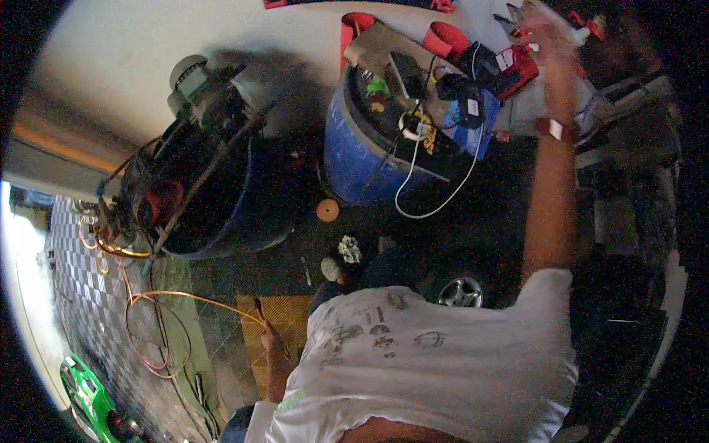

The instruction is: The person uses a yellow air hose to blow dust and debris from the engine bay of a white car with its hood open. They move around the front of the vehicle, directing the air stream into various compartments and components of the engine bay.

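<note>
Down at my left side, my left hand [272,341] is closed around an orange hose [214,299], close to a dark, thin piece whose kind I cannot make out. The hose runs off leftward in loops over the floor. My right arm stretches far up to the right, with a band on its wrist. There my right hand [545,37] is smeared by motion, over a light surface beside a red and black object [515,68]. Its fingers are too blurred to show whether they hold anything.
A blue drum [347,159] ahead carries tools, a blue box [476,129] and a white cable [428,215]. Another dark drum [221,244] with machinery stands left. A round orange disc [328,210], a wheel rim [461,292] and a green object [85,391] are lower down.
</note>
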A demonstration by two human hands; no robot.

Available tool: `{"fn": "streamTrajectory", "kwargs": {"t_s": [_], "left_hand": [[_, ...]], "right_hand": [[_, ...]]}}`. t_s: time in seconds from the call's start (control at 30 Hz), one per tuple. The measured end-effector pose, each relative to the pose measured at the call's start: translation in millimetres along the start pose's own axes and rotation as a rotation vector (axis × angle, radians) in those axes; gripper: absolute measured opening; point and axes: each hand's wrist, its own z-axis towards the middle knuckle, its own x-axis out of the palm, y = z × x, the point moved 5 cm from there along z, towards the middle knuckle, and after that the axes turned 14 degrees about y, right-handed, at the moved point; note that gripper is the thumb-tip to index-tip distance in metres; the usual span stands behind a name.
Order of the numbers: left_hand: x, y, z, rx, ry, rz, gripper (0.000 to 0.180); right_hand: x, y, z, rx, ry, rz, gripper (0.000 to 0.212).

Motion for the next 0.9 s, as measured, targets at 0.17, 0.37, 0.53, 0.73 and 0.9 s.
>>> {"fn": "streamTrajectory", "kwargs": {"t_s": [0.17, 0.37, 0.53, 0.73, 0.9], "left_hand": [[11.2, -1.2, -50.3, -0.091, -0.105, -0.124, 0.083], [36.8, -20.5, -121.6, -0.182, -0.21, -0.296, 0.083], [62.3, -32.3, -160.6, -0.224, -0.257, -0.373, 0.083], [83.8, -38.5, -179.1, -0.237, -0.267, -0.404, 0.083], [95.8, -45.1, -182.5, -0.241, -0.266, -0.43, 0.084]], "right_hand": [[151.2, -184.5, 48.6, 0.484, 0.519, -0.136, 0.028], [260.0, -315.0, 77.5, 0.718, 0.723, -0.241, 0.028], [292.6, -339.6, 75.9, 0.867, 0.739, -0.093, 0.028], [270.2, -307.9, 75.2, 0.902, 0.352, 0.836, 0.011], [202.7, -255.1, 44.5, 0.781, -0.089, 1.139, 0.013]]}}
